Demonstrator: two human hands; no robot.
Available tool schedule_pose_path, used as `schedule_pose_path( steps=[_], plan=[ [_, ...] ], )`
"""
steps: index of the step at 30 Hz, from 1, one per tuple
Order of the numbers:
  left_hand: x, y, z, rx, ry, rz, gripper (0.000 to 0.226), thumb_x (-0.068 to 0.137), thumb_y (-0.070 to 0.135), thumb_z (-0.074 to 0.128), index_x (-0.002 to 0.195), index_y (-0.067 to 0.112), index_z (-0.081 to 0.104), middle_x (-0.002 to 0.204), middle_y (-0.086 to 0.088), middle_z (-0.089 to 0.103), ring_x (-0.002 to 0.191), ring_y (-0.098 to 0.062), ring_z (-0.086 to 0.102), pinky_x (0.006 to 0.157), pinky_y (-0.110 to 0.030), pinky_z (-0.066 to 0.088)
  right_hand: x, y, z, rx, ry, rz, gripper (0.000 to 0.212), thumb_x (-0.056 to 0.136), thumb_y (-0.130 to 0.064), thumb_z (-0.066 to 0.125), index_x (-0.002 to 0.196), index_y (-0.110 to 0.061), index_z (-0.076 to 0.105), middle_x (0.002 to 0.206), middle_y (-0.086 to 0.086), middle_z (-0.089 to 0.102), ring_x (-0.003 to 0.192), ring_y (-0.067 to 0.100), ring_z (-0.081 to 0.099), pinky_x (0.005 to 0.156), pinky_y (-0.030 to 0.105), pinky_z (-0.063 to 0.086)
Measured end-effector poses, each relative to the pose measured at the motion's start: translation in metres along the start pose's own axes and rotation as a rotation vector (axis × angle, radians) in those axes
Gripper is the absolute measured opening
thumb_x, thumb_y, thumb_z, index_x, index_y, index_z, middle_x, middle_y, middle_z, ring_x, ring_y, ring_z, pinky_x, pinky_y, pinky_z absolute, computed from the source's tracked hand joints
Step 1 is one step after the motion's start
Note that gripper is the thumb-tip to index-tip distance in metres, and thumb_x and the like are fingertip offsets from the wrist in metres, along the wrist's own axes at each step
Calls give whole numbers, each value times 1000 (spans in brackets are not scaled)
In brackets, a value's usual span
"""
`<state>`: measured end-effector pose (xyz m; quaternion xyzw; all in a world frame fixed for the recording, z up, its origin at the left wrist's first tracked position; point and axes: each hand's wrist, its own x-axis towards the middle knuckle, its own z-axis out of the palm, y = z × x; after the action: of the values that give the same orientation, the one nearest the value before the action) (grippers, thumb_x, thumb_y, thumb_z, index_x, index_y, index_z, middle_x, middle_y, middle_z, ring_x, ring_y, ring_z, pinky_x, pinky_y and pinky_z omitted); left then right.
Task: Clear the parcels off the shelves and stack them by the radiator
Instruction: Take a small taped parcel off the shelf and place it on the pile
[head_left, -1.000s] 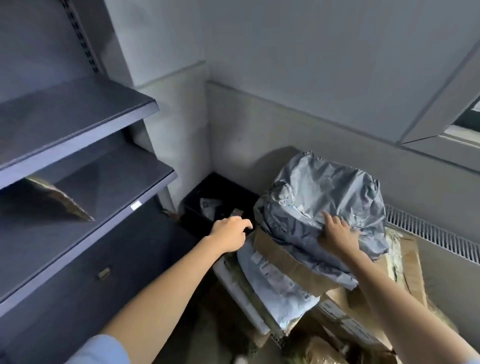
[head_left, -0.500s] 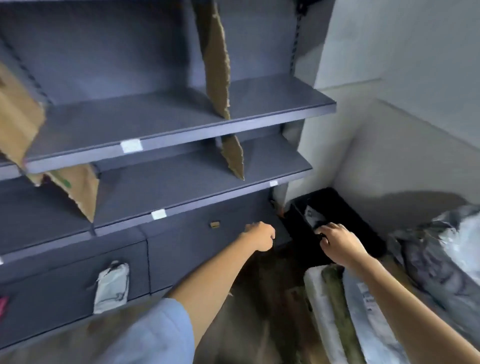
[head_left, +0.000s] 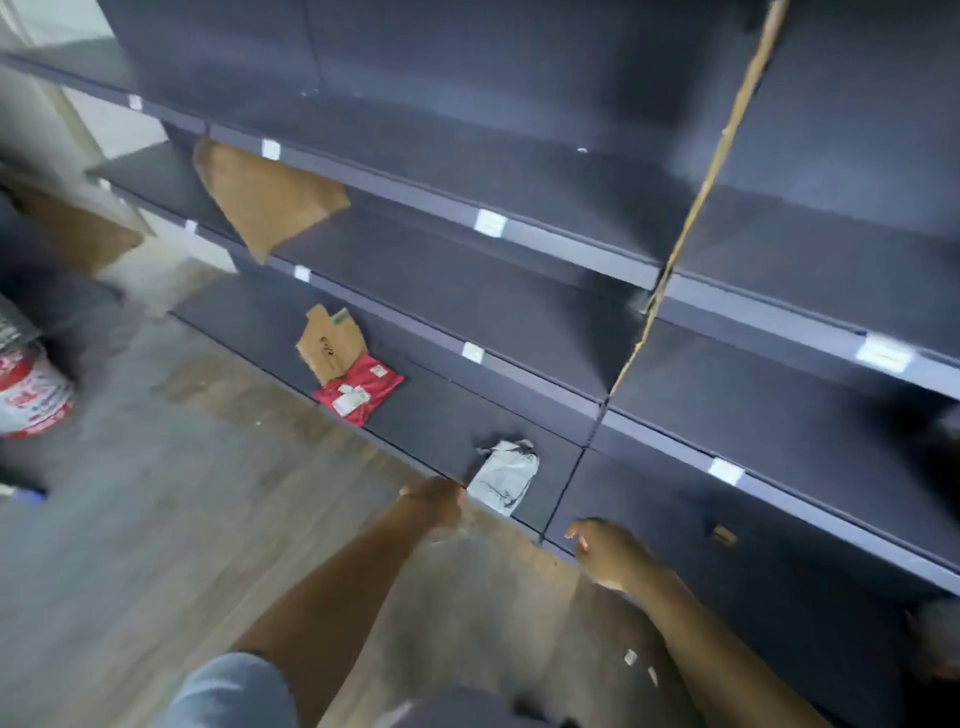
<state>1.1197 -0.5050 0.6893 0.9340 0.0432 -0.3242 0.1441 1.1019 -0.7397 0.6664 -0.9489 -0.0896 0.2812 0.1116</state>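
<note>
The white parcel (head_left: 506, 475) lay near the bottom shelf's (head_left: 447, 421) front edge, just beyond the empty, loosely curled left hand (head_left: 434, 501), which would best pinch its near edge, the right hand (head_left: 610, 553) empty too.

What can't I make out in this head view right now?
- White parcel: label too small and blurred to read.
- Left hand: motion blur hides its fingers, so its grip is unclear.
- Bucket: cut by the left edge, blurred.
- Shelves: top and right cut off.
</note>
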Motion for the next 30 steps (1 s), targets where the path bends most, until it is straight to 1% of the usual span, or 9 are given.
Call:
schedule_pose_path(
  steps=[8,11,13,16,18,21,24,28,30],
  plan=[
    [69,-77,57,-419,-65,-127,37,97,16,37,129,9,54,139,-11,49,127,-25,47,104,-29,35,115,-46,50,-122,-333,-126,36,95,-17,39,128,-13,52,133,9,55,117,25,55,94,29,46],
    [102,-110,71,-620,-37,-212,35,98,14,36,126,10,57,137,-10,52,122,-24,52,99,-25,37,175,-42,64,-142,-382,-112,37,94,-17,39,129,-14,53,134,7,55,118,23,55,93,27,45],
    [126,-134,79,-787,32,-334,32,96,8,39,120,8,61,124,-16,61,110,-28,60,89,-26,44,221,-41,79,-78,-412,-85,36,93,-13,42,125,-14,56,129,6,59,115,21,57,89,24,45],
    [165,-169,111,-995,210,-507,30,94,1,43,115,8,62,110,-18,67,96,-29,65,78,-27,47,299,-42,109,211,-317,52,23,87,-1,49,96,-12,67,100,11,67,89,21,60,68,24,41],
    [194,-190,142,-1045,271,-594,33,92,-1,42,117,9,60,106,-17,68,91,-27,64,76,-28,46,354,-36,141,322,-243,122,24,84,5,51,76,-15,62,85,12,62,82,23,57,67,27,39],
    [241,-208,192,-1103,250,-656,35,89,-3,43,119,9,58,103,-17,69,94,-30,65,82,-33,48,420,-20,208,170,-307,114,17,87,-4,50,96,-9,64,96,14,64,92,28,60,78,33,44],
    [299,-224,249,-1066,121,-590,32,92,4,46,120,15,57,103,-11,69,97,-24,65,85,-29,46,473,3,273,-128,-351,-47,36,87,-9,49,123,-7,54,116,17,60,108,32,57,87,37,46],
    [355,-246,315,-975,54,-492,31,95,11,45,122,23,55,97,2,64,89,-16,60,77,-22,41,551,30,332,-330,-137,-155,71,87,-19,57,148,-9,22,147,22,30,134,38,31,106,49,32],
    [366,-250,347,-985,65,-516,31,95,11,43,119,25,56,95,5,64,88,-14,60,71,-20,41,582,40,352,-332,-116,9,91,84,-31,65,151,-14,5,155,23,9,141,42,15,110,60,21]
  ],
)
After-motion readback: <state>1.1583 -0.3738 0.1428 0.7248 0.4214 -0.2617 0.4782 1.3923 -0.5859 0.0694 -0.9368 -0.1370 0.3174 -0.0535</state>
